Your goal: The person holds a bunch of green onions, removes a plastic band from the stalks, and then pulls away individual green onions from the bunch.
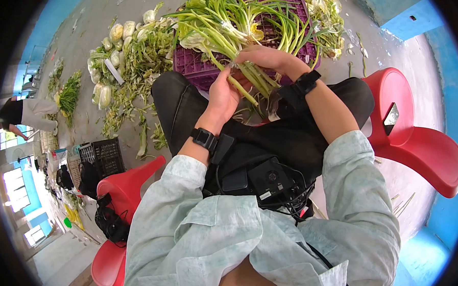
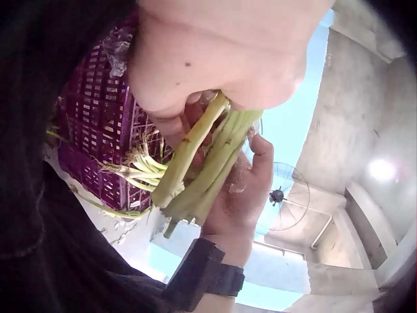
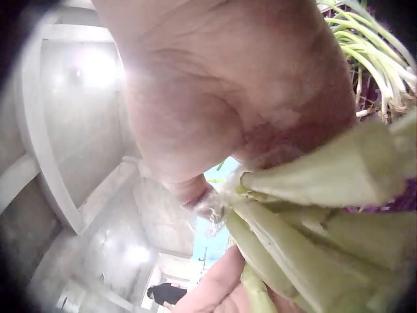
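Observation:
Both hands hold a bundle of thick pale-green vegetable stalks (image 1: 257,81) above the lap, cut ends toward the body. My left hand (image 1: 224,95) grips it from the left side. From above and the right, my right hand (image 1: 267,58) curls over the same bundle. A wrinkled piece of clear plastic (image 3: 218,207) shows at the stalks beside the right hand's fingers in the right wrist view; some fingertips are hidden. Under and beyond the hands, green onions (image 1: 291,28) with long green leaves lie on an upturned-looking purple plastic crate (image 1: 188,63).
Heaps of loose leaves (image 1: 134,78) and cabbages (image 1: 116,33) lie on the floor left of the crate. Red plastic chairs stand at the right (image 1: 396,100) and left (image 1: 119,191), a phone (image 1: 391,118) on the right one. Another person (image 1: 26,113) bends at far left.

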`<action>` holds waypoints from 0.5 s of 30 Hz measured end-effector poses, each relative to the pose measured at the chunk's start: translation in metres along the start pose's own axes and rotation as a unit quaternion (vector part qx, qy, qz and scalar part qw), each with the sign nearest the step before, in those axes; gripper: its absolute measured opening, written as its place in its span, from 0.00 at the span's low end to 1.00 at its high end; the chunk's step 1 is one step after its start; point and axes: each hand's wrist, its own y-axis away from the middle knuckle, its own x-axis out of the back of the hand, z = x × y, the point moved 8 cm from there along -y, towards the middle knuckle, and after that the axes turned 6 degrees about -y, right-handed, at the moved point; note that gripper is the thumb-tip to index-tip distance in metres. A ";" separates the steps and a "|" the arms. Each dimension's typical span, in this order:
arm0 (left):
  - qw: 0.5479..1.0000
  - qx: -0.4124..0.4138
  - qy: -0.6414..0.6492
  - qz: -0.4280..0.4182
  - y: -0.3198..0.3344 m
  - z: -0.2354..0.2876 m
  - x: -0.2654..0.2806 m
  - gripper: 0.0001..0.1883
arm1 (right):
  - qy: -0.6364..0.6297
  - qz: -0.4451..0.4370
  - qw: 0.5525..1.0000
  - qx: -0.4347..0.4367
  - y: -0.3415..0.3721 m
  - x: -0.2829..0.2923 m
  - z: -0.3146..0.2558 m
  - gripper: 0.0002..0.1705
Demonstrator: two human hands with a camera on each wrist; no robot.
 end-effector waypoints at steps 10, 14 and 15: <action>1.000 0.014 -0.016 0.013 0.005 0.000 -0.001 0.20 | -0.092 -0.047 0.993 -0.055 0.007 -0.018 0.001 0.20; 0.997 -0.011 -0.075 0.032 0.009 0.009 -0.007 0.18 | -0.142 -0.042 0.988 -0.050 0.002 -0.018 0.005 0.19; 0.996 -0.010 -0.081 0.037 0.008 0.007 -0.004 0.18 | -0.144 -0.043 0.987 -0.049 0.002 -0.018 0.005 0.19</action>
